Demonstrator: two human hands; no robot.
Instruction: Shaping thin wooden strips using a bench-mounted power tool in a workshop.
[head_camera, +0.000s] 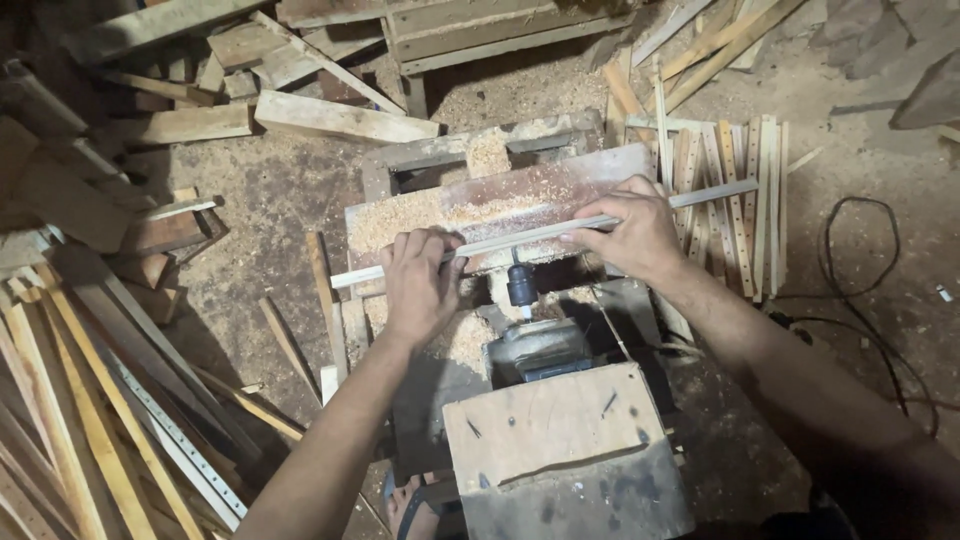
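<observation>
Sawdust is heaped across the flat top of a low wooden jig table, which serves as the landmark; more of it has spilled down the near side of the table, and a small mound is held in the open frame at its far edge. No other container is seen.

A long, thin, pale wooden strip is laid lengthwise along the near edge of the table, running from lower left to upper right and overhanging both ends. It is slender, straight and light grey-cream, smoother than the rough lumber around it.

The strip is gripped by the left hand near the table's left end, with fingers curled over the top and the thumb tucked under. It is pressed by the right hand nearer the table's right end, fingers closed down over it.

Just below the strip, between the two hands, a dark drill chuck is pointed up at it, mounted on a grey motor that is fixed to a wooden box on the near side of the table.

Right of the table, a batch of similar slats with drilled holes is laid out. Left of it, scrap planks are piled. A black cable is looped on the floor beyond the slats.
</observation>
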